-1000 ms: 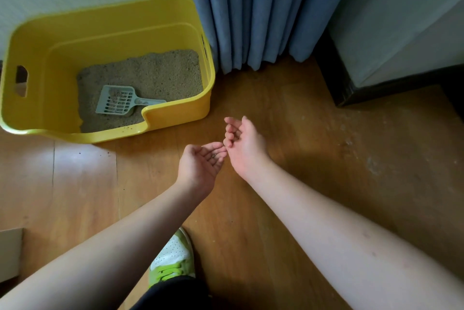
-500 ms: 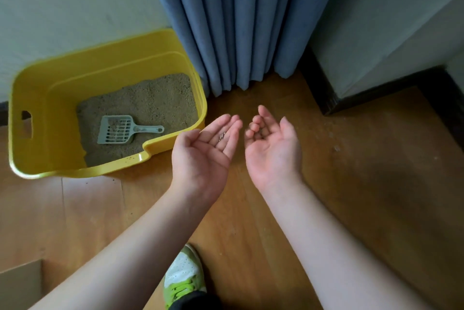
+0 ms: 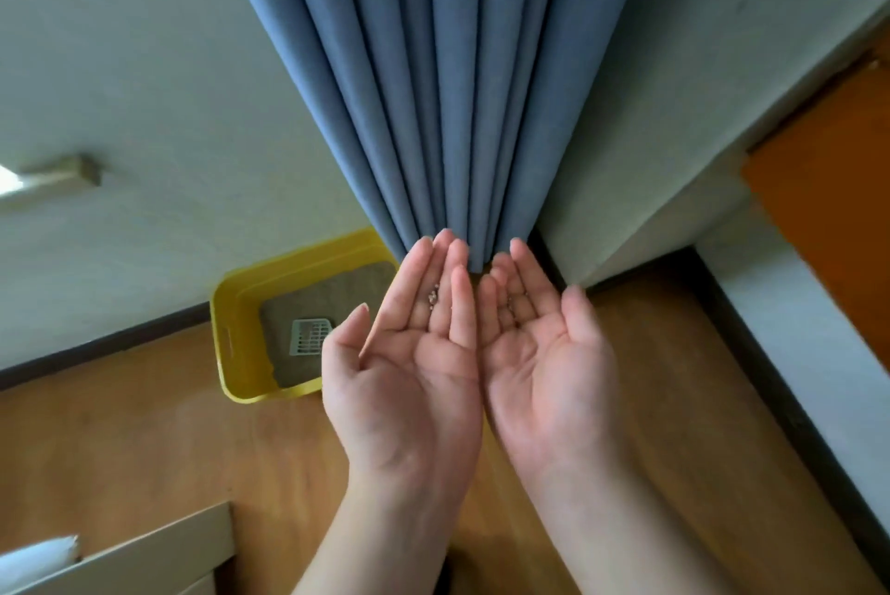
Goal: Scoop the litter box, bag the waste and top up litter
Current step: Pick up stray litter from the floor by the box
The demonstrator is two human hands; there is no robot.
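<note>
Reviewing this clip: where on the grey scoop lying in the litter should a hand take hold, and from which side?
Judging by its pose, by the handle. The scoop lies flat on the litter in the yellow box, slotted head showing. The left hand hides the handle end, so come down from above on that side.

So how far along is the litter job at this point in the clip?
Hard to call anything finished. The scoop lies on the litter in the yellow litter box, gripped by no one. In hand: the left hand and right hand are palm-up, side by side, with a few litter grains on the left fingers. No waste bag or litter refill is visible, so bagging and topping up can't be confirmed.
</note>
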